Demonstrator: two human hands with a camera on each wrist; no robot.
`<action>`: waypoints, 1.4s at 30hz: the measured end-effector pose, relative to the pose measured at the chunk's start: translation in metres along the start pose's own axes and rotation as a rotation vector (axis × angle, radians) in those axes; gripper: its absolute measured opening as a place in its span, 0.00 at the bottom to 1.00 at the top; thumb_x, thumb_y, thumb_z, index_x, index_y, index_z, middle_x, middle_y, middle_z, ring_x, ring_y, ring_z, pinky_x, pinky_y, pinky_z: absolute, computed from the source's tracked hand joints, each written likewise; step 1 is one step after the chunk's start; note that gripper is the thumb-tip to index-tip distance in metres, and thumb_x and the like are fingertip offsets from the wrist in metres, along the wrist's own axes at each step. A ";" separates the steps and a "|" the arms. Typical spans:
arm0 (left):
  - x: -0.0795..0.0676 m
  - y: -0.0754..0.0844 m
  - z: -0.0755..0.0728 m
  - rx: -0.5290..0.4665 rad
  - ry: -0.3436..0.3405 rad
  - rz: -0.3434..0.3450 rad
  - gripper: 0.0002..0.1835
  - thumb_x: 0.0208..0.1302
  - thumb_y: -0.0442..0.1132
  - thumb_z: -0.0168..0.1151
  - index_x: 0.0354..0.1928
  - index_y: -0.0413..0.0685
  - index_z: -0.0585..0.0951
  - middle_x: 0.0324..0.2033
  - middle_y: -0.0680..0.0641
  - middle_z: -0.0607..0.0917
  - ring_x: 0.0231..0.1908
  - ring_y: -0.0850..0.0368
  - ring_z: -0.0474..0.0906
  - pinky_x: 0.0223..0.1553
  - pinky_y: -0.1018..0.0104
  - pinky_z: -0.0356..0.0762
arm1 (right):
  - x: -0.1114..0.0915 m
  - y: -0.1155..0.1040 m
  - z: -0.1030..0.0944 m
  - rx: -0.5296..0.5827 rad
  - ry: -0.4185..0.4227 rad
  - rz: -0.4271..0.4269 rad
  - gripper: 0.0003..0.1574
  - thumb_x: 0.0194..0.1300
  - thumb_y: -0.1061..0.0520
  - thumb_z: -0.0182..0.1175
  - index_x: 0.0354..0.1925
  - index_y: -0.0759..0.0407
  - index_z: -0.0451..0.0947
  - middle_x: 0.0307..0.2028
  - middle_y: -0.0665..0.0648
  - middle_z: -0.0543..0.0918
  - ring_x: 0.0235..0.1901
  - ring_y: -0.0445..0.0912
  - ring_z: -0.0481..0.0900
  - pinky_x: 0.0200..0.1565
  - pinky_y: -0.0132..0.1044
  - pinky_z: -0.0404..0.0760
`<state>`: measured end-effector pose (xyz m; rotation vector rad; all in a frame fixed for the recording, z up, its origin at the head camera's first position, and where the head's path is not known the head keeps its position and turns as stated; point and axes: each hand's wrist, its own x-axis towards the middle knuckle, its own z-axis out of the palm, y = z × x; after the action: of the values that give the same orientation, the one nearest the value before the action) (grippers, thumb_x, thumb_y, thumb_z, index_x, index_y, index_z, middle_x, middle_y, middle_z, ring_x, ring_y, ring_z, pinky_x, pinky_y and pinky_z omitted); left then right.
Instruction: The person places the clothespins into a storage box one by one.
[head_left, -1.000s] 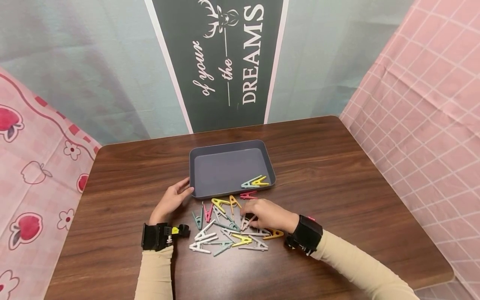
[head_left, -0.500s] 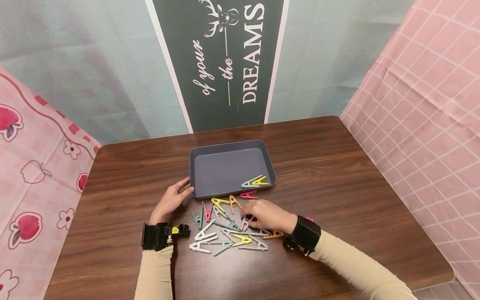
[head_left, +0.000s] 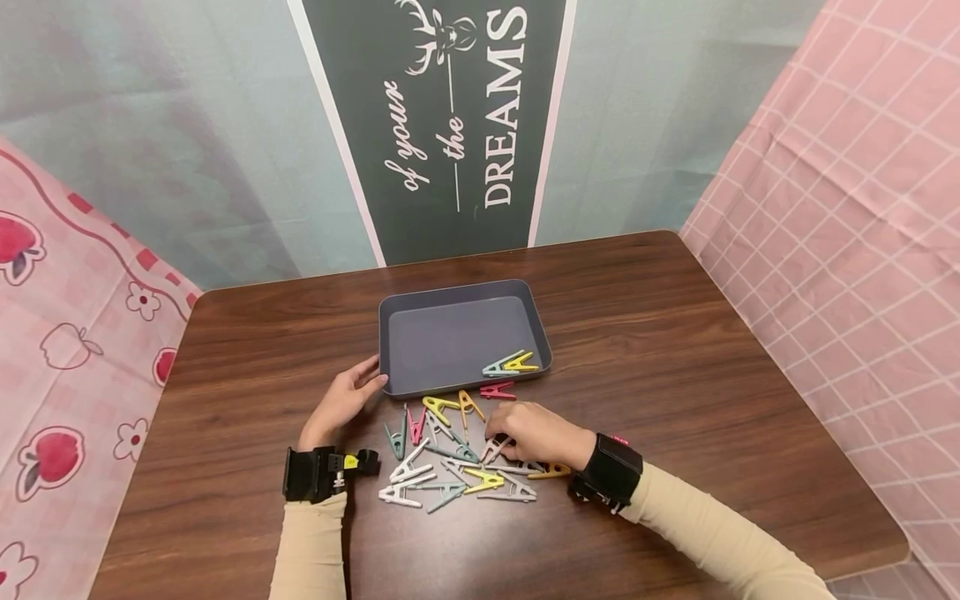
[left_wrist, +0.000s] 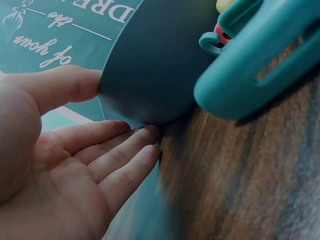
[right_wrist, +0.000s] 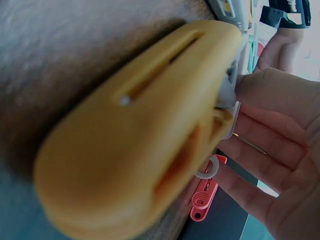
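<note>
At the near left corner of the dark grey tray (head_left: 450, 333), my left hand (head_left: 347, 404) rests with fingers straight against the outer wall. In the left wrist view its thumb touches the tray's rim (left_wrist: 145, 65). My right hand (head_left: 538, 433) is down in the heap of plastic clothespins, its fingers curled round a pale pinkish clothespin (head_left: 494, 450). Its fingertips are partly hidden in the head view. Close to the right wrist camera looms an orange clothespin (right_wrist: 140, 130), beside the right hand (right_wrist: 275, 145). A light blue clothespin (head_left: 501, 365) and a yellow clothespin (head_left: 519, 362) lie inside the tray.
Several clothespins lie spread before the tray, among them a red one (head_left: 497, 390), a teal one (head_left: 395, 442), white ones (head_left: 411, 467) and a bright yellow one (head_left: 483, 480). The brown wooden table (head_left: 675, 375) meets hanging cloths (head_left: 840, 250) at its sides and back.
The right hand has shifted very slightly with the pale clothespin, which now tilts a little differently. The left hand and the tray have stayed in place.
</note>
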<state>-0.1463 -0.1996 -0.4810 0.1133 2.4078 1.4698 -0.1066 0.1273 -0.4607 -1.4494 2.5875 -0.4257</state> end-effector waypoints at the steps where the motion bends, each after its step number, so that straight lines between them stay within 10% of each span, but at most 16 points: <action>1: 0.000 0.000 0.000 -0.001 0.001 0.002 0.32 0.73 0.41 0.51 0.72 0.32 0.56 0.69 0.31 0.64 0.69 0.40 0.65 0.67 0.47 0.66 | 0.000 0.000 0.000 -0.003 0.003 -0.002 0.10 0.56 0.61 0.67 0.40 0.55 0.84 0.38 0.50 0.87 0.43 0.42 0.83 0.45 0.33 0.84; 42: 0.000 -0.001 0.001 -0.012 0.004 -0.007 0.32 0.73 0.40 0.51 0.72 0.32 0.56 0.69 0.31 0.64 0.69 0.40 0.65 0.68 0.47 0.65 | 0.026 0.001 -0.034 0.137 0.179 0.092 0.09 0.56 0.57 0.70 0.37 0.55 0.85 0.36 0.52 0.87 0.35 0.43 0.82 0.39 0.31 0.81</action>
<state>-0.1462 -0.1990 -0.4820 0.0992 2.3997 1.4824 -0.1299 0.1114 -0.4289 -1.2963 2.6866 -0.7346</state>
